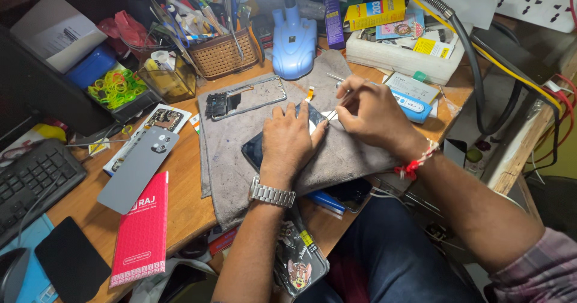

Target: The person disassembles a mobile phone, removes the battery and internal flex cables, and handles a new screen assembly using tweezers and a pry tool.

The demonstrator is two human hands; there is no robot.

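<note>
A dark phone (255, 150) is laid flat on a grey cloth (348, 153) in the middle of the wooden desk (186, 207); it is pressed down by the left hand (290, 141), whose fingers are laid flat and close together on top of it; a silver watch (271, 193) is worn on that wrist. A thin pair of metal tweezers (339, 103) is pinched in the right hand (371, 115), with the fingers curled tight around it; the tip is pointed down at the top edge of the phone, just beside the left fingertips; a red thread band (415, 165) is tied on the right wrist. A phone frame (243, 99) is laid on the far part of the cloth; a blue lamp base (294, 39) is seen behind it; a grey phone back cover (139, 166) and a red booklet (143, 231) are laid to the left, well apart from the hands.
</note>
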